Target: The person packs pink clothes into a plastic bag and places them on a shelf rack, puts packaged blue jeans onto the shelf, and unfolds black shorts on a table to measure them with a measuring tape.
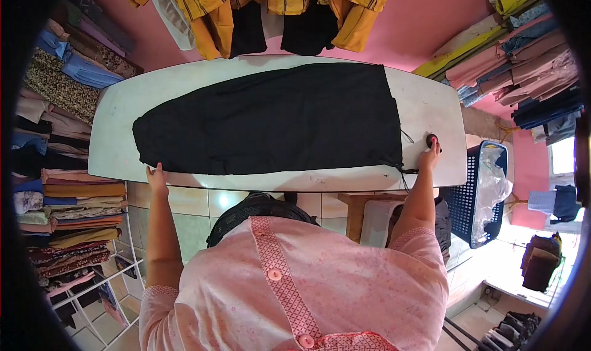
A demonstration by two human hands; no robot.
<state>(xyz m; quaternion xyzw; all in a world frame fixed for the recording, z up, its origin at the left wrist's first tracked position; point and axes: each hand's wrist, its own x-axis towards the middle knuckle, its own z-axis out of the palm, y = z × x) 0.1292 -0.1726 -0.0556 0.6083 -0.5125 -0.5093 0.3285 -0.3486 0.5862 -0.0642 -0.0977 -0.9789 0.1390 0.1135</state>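
Observation:
A black garment (271,120) lies spread flat across a long white table (425,99), its narrower end to the left. Thin dark cords hang from its right end. My left hand (157,177) is at the near left corner of the garment, with fingers and thumb closed on its edge. On the right, past the corded end, my right hand (430,158) is closed round a small dark round object (430,140) with a pink part. Its kind is hard to make out because the fingers cover some of it.
Yellow and black clothes (265,12) hang beyond the table's far edge. Folded fabric stacks (77,222) fill shelves at left. A blue plastic basket (471,191) holding clear plastic stands by the right end. More clothes (517,62) hang at upper right. A wooden stool (356,212) is below the near edge.

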